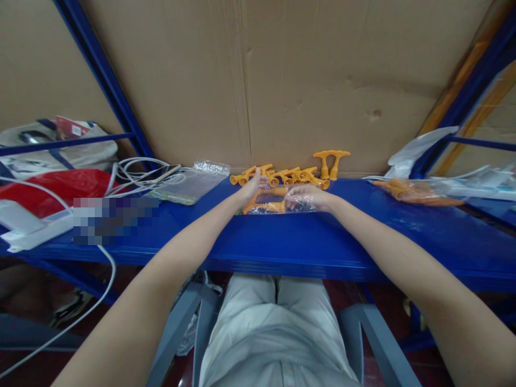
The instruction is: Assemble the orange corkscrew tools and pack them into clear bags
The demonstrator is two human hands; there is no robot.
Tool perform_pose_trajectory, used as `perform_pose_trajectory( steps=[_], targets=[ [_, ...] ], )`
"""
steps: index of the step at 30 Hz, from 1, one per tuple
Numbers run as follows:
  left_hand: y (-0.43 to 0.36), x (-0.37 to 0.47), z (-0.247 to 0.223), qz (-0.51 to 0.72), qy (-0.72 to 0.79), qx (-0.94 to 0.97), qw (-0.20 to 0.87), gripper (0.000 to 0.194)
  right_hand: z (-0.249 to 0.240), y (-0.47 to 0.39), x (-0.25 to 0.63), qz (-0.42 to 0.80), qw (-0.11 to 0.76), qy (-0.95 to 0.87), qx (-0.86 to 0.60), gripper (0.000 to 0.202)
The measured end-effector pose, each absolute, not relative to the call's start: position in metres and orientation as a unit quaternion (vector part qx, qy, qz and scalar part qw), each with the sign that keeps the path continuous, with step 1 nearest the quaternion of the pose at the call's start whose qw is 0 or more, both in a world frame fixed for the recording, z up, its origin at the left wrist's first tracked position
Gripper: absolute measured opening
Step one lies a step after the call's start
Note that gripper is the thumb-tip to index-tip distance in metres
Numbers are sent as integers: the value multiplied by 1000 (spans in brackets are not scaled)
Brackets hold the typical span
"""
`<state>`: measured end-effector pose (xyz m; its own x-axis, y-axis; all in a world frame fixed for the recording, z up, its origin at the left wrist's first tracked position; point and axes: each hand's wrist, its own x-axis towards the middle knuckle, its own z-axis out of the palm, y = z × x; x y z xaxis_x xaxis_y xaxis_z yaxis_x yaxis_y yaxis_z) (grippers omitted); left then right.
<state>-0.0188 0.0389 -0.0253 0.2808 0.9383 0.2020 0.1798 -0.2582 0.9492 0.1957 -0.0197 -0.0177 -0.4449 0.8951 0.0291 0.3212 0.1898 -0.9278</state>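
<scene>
A clear plastic bag point(300, 207) lies on the blue table, with an orange plastic piece point(270, 207) inside it. This piece looks like the one standing behind, which has a curved crossbar and two ribbed legs. My left hand point(255, 185) is at the bag's left side, fingers stretched out and apart. On the right, my right hand point(308, 197) has its fingers bent onto the bag's film, pinching it. Several loose orange plastic pieces point(282, 176) lie in a row just behind my hands, their round cup ends facing me. The upright orange piece point(331, 156) leans near the cardboard.
A cardboard wall point(282, 80) closes off the back of the blue table point(290, 242). At left are a flat clear bag point(189, 185), white cables point(137, 172), a power strip point(44, 228) and a red bag point(60, 185). Bagged orange pieces point(415, 193) lie at right.
</scene>
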Motion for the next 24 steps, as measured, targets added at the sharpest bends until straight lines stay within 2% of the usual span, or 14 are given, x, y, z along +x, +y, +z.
perform_pose_trajectory(
  steps=[5,18,21,24],
  targets=[
    [35,-20,-22,429,427,664,438,72,-17,-21,195,473,272,-735,-402,5],
    [36,-18,-23,440,426,654,444,73,-17,-22,197,488,269,-733,-390,14],
    [37,-19,-23,439,425,654,446,73,-18,-21,196,487,279,-723,-403,10],
    [37,-19,-23,443,425,651,446,73,-21,-17,193,471,327,-688,-445,4]
  ],
)
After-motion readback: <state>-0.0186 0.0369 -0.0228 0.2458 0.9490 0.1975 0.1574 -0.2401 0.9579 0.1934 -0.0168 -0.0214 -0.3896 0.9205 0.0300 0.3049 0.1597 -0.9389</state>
